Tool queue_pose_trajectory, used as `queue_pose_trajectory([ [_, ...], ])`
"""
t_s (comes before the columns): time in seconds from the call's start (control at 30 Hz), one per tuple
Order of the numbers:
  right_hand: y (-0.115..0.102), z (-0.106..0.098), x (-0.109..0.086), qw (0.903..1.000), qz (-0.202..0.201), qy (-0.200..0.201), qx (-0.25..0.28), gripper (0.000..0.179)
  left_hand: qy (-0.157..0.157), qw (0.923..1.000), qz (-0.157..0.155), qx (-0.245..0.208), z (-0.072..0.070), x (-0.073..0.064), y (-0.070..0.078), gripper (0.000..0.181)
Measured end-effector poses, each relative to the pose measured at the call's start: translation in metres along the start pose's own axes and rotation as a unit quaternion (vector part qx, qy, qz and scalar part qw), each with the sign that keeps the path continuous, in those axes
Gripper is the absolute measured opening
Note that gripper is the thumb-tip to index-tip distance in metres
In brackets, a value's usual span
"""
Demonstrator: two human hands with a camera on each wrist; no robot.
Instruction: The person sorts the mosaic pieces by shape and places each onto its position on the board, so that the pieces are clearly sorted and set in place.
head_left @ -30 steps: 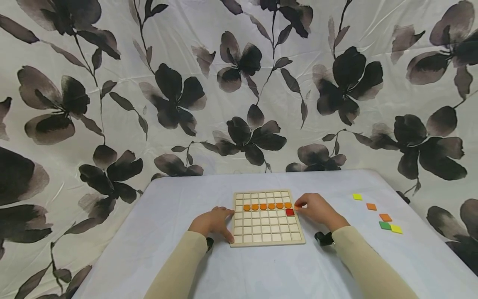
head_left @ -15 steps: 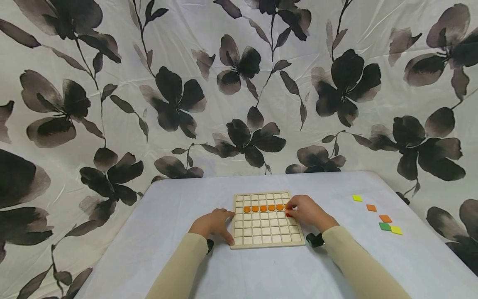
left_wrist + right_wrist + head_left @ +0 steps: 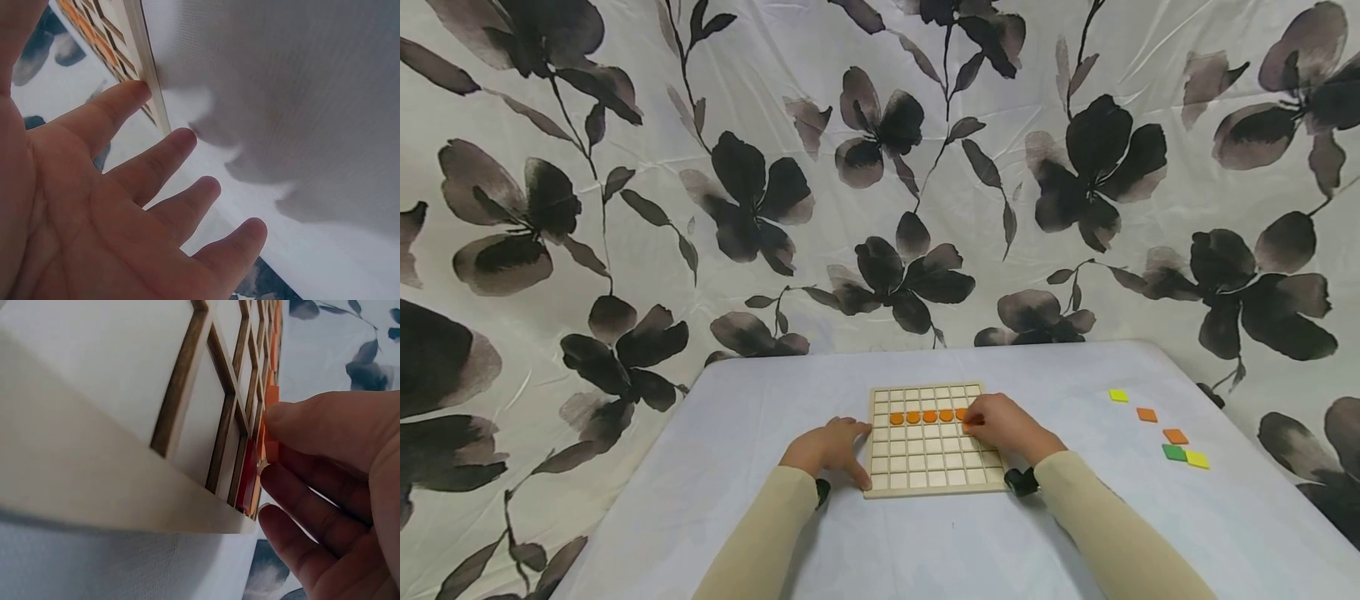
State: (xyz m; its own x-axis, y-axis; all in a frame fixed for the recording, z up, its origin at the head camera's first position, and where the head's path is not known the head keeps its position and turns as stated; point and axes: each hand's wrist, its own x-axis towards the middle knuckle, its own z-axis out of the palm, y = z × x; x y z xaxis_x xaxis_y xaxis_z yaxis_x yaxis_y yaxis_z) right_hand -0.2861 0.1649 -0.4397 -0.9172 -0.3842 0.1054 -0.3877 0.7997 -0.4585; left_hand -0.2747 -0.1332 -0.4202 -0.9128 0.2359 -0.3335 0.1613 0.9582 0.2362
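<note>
A pale wooden grid board [image 3: 917, 481] lies on the white table. One row of it carries several orange discs [image 3: 929, 416]. My left hand [image 3: 826, 448] rests at the board's left edge, fingers spread and nearly straight, the index fingertip on the rim in the left wrist view. My right hand [image 3: 1009, 427] is over the board's right side. It pinches a thin orange square tile [image 3: 272, 451] between thumb and fingers, close over the cells. A red tile [image 3: 248, 478] sits in a cell beneath the fingertips; in the head view the hand hides it.
To the right on the table lie loose square tiles: a yellow tile [image 3: 1118, 396], an orange tile [image 3: 1146, 414], another orange tile [image 3: 1176, 437], a green tile [image 3: 1174, 452] and a second yellow tile [image 3: 1198, 460]. A floral cloth [image 3: 880, 167] hangs behind the table.
My right hand has moved left from beside the board's right edge to over its right columns, carrying the orange tile and covering the red one. My left hand has stayed put.
</note>
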Motion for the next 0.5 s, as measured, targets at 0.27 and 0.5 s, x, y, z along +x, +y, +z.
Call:
queue_pose_trajectory([
  [0.27, -0.0031, 0.0025, 0.0016, 0.9997, 0.0, -0.014, -0.022, 0.011, -0.004, 1.0, 0.002, 0.007, 0.0017, 0.0017, -0.0017, 0.096],
  [0.5, -0.0041, 0.0032, 0.0051, 0.9994, 0.004, -0.022, -0.027, 0.011, -0.006, 0.9999, 0.009, 0.013, 0.0021, 0.0056, -0.0044, 0.096],
])
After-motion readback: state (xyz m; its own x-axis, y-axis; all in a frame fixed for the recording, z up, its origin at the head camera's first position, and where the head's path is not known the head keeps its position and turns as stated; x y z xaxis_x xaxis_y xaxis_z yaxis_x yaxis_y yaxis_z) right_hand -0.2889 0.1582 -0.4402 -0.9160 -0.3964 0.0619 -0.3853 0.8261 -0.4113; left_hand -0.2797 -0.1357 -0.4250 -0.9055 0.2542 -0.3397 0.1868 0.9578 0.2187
